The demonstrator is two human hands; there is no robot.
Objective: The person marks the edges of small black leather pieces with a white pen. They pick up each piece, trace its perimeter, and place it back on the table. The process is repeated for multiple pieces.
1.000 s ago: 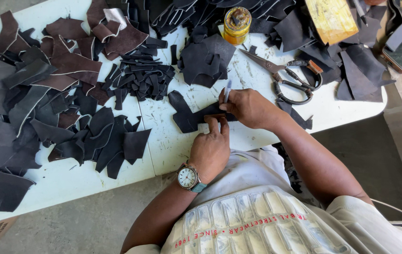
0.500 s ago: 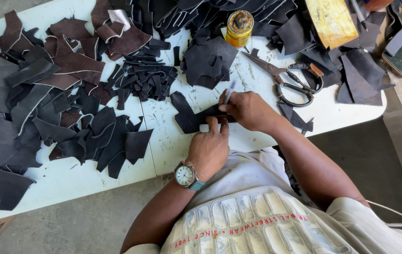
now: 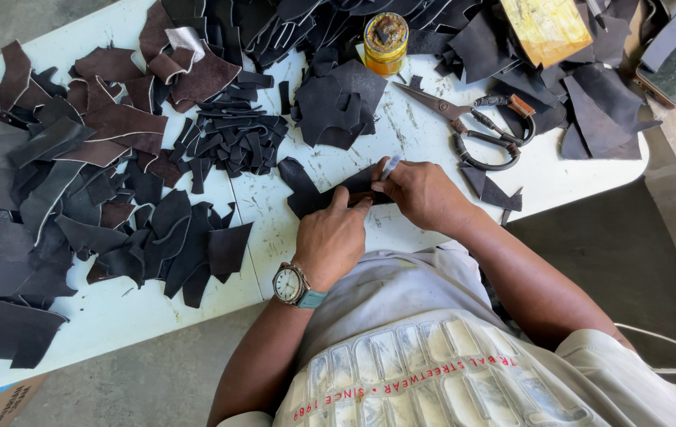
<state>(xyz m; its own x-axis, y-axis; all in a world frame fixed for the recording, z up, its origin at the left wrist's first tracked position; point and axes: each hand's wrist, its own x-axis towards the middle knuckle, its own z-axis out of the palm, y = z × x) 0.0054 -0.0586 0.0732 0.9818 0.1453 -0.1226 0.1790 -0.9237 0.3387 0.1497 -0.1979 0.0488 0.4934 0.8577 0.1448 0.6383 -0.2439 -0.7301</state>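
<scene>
- The left hand (image 3: 336,237) presses a dark leather piece (image 3: 306,190) flat on the white desk (image 3: 274,229), fingers closed down on it.
- The right hand (image 3: 421,192) pinches a silver marking pen (image 3: 389,166), its tip at the leather's edge.
- Done well, the leather stays pinned and the stroke steady.
- A yellow tin (image 3: 385,32) stands open near the scissors (image 3: 472,126); its contents look dark and cannot be made out.

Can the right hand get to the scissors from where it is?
Probably yes. The scissors lie uncovered on the white table, just beyond the right hand, but that hand is holding a pen-like tool.
</scene>
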